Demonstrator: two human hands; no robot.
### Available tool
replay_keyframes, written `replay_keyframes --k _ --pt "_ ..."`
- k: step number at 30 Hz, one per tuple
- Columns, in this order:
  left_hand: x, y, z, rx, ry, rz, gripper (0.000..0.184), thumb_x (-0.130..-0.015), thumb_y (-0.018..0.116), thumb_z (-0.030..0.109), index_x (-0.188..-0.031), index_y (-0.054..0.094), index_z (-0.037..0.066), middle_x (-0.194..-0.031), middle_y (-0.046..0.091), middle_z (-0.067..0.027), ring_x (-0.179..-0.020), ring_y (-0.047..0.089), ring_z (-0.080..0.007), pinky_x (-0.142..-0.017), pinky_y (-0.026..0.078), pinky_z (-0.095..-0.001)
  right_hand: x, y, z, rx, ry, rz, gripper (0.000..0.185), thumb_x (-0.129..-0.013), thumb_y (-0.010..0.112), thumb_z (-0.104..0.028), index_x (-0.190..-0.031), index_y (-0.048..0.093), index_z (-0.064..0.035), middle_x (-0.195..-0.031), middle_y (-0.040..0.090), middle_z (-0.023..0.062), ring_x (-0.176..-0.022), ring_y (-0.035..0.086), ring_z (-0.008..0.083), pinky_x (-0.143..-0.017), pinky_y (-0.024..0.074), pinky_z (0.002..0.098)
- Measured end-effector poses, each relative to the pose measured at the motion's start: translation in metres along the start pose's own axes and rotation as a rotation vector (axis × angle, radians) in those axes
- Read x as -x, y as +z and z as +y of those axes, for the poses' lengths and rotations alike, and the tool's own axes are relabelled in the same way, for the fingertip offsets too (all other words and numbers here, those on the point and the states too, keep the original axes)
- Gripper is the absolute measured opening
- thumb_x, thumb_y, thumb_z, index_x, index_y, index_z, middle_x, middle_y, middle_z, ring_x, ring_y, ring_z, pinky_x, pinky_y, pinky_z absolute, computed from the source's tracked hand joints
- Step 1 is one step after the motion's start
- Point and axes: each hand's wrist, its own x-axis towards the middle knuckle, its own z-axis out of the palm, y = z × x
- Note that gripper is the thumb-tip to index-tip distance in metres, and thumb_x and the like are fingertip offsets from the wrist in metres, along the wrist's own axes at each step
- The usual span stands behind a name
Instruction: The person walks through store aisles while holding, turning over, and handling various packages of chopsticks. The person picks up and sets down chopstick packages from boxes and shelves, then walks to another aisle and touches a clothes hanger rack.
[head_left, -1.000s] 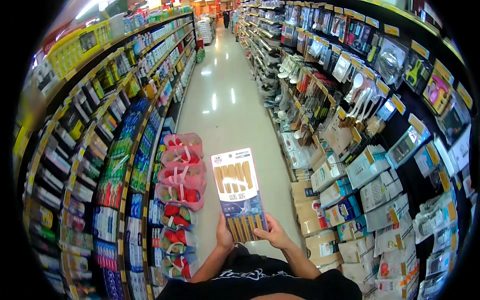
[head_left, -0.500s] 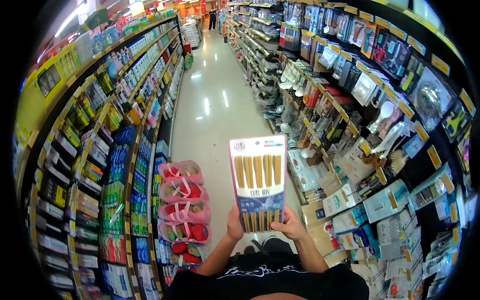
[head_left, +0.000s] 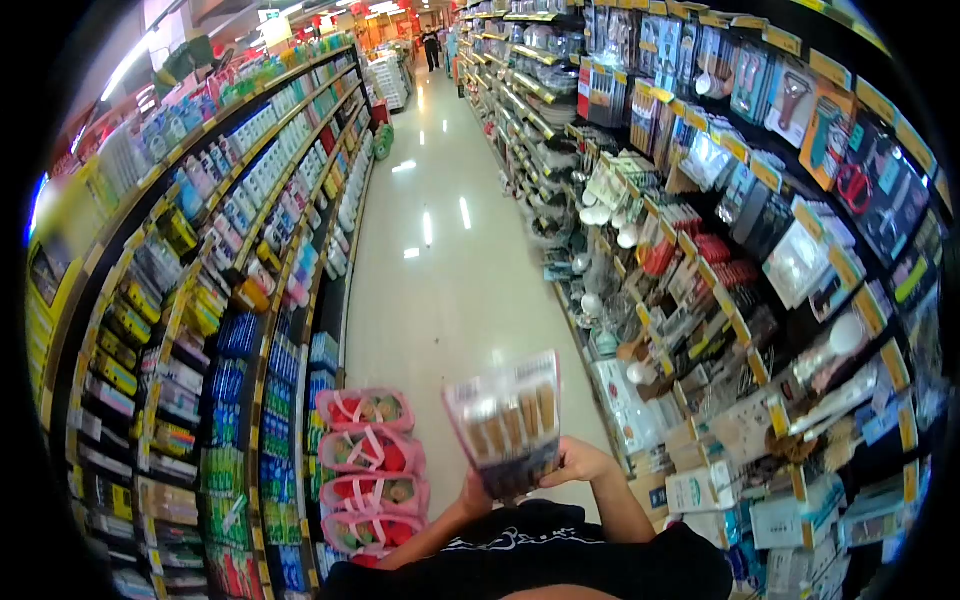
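A flat pack of wooden chopsticks (head_left: pixel 508 420), with a white top and a dark blue lower part, is held in front of the body, tilted and blurred. My left hand (head_left: pixel 477 494) grips its lower left edge, partly hidden behind the pack. At the lower right edge, my right hand (head_left: pixel 578 463) is closed on the pack with the thumb toward the front. Just left of my left forearm lie pink bags (head_left: pixel 372 448) with red and green contents, in a row on the floor.
Shelves of bottles and boxes (head_left: pixel 230 340) line the left side. Hanging kitchen utensils and packets (head_left: pixel 700 290) fill the right-hand racks. Between them runs a shiny aisle floor (head_left: pixel 440 290), and a person in dark clothes (head_left: pixel 431 48) stands at its far end.
The pack has dropped lower and tipped back, still held by both hands. The shelves and pink bags have shifted in view as the camera moved along the aisle.
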Motion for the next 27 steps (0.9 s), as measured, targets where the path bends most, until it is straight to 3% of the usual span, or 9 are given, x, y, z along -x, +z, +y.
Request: replay_keyframes --k 2,4,7,10,13,17,19,24,27 --pt "-0.044 -0.032 -0.005 -0.733 -0.043 -0.252 0.075 -0.089 0.037 0.072 -0.109 0.060 0.003 -0.098 0.062 -0.0155 -0.084 0.063 -0.0275 -0.071 0.050 -0.0372 -0.024 -0.039 -0.022 0.112 0.061 -0.082 0.040 -0.075 0.079 -0.012 -0.111 0.066 -0.0008 -0.104 0.068 0.0082 -0.096 0.061 0.0161 -0.084 0.0479 0.0297" --pt "-0.090 -0.040 -0.001 -0.823 0.381 -0.333 0.068 -0.089 0.038 0.068 -0.079 0.061 0.005 -0.066 0.052 -0.0125 -0.053 0.055 -0.0295 -0.046 0.041 -0.0370 -0.049 -0.066 -0.051 0.128 -0.006 -0.160 0.040 -0.073 0.081 -0.019 -0.107 0.070 -0.0016 -0.102 0.068 0.0102 -0.091 0.061 0.0175 -0.083 0.0462 0.0276" --pt "-0.147 -0.044 0.001 -0.825 0.448 -0.389 0.076 -0.090 0.027 0.071 -0.082 0.061 0.004 -0.067 0.053 -0.0116 -0.054 0.056 -0.0292 -0.047 0.042 -0.0378 -0.073 -0.100 -0.074 0.029 -0.075 -0.157 0.043 -0.073 0.082 -0.025 -0.107 0.071 -0.0013 -0.097 0.068 0.0087 -0.089 0.062 0.0165 -0.081 0.0458 0.0262" --pt "-0.183 -0.058 -0.036 -0.996 0.379 -0.357 0.044 -0.084 0.057 0.051 -0.080 0.061 0.007 -0.066 0.053 -0.0103 -0.054 0.055 -0.0278 -0.047 0.042 -0.0367 -0.083 -0.148 -0.060 -0.032 -0.058 -0.095 0.035 -0.075 0.080 -0.021 -0.101 0.072 -0.0007 -0.092 0.068 0.0079 -0.086 0.061 0.0152 -0.074 0.0462 0.0263" --pt "-0.212 -0.078 -0.085 -1.220 0.194 -0.462 0.044 -0.083 0.061 0.050 -0.089 0.065 0.006 -0.076 0.059 -0.0095 -0.063 0.058 -0.0281 -0.053 0.044 -0.0345 -0.097 -0.164 -0.094 0.000 0.031 0.192 0.029 -0.066 0.077 0.001 -0.094 0.070 0.0004 -0.089 0.068 0.0085 -0.083 0.063 0.0189 -0.068 0.0490 0.0309" --pt "-0.290 -0.077 -0.063 -0.342 0.173 -0.359 0.074 -0.088 0.041 0.069 -0.111 0.064 0.002 -0.096 0.065 -0.0134 -0.080 0.064 -0.0263 -0.067 0.049 -0.0351 -0.129 -0.217 -0.106 0.053 0.133 0.277 0.042 -0.062 0.076 0.007 -0.103 0.067 -0.0012 -0.098 0.067 0.0076 -0.088 0.062 0.0186 -0.075 0.0511 0.0325" --pt "-0.328 -0.124 -0.080 -0.525 0.165 -0.555 0.090 -0.087 0.030 0.077 -0.119 0.060 -0.002 -0.106 0.066 -0.0157 -0.091 0.065 -0.0251 -0.076 0.051 -0.0362 -0.154 -0.244 -0.098 0.100 0.051 0.251 0.056 -0.065 0.068 0.015 -0.118 0.061 -0.0023 -0.107 0.063 0.0050 -0.093 0.058 0.0145 -0.078 0.0516 0.0315" --pt "-0.437 -0.144 -0.105 -0.218 0.049 -0.305 0.100 -0.083 0.025 0.082 -0.119 0.059 -0.005 -0.117 0.064 -0.0180 -0.110 0.060 -0.0258 -0.092 0.048 -0.0398 -0.214 -0.318 -0.113 0.077 0.005 0.428 0.053 -0.065 0.069 0.015 -0.114 0.062 -0.0038 -0.094 0.064 0.0020 -0.084 0.059 0.0124 -0.076 0.0502 0.0300" --pt "-0.530 -0.152 -0.081 -0.030 -0.032 -0.363 0.100 -0.079 0.042 0.080 -0.135 0.042 -0.002 -0.130 0.055 -0.0152 -0.117 0.056 -0.0256 -0.094 0.048 -0.0398 -0.251 -0.369 -0.129 0.011 -0.082 0.547 0.049 -0.063 0.071 0.015 -0.107 0.064 -0.0042 -0.089 0.063 -0.0003 -0.081 0.058 0.0112 -0.074 0.0486 0.0289"
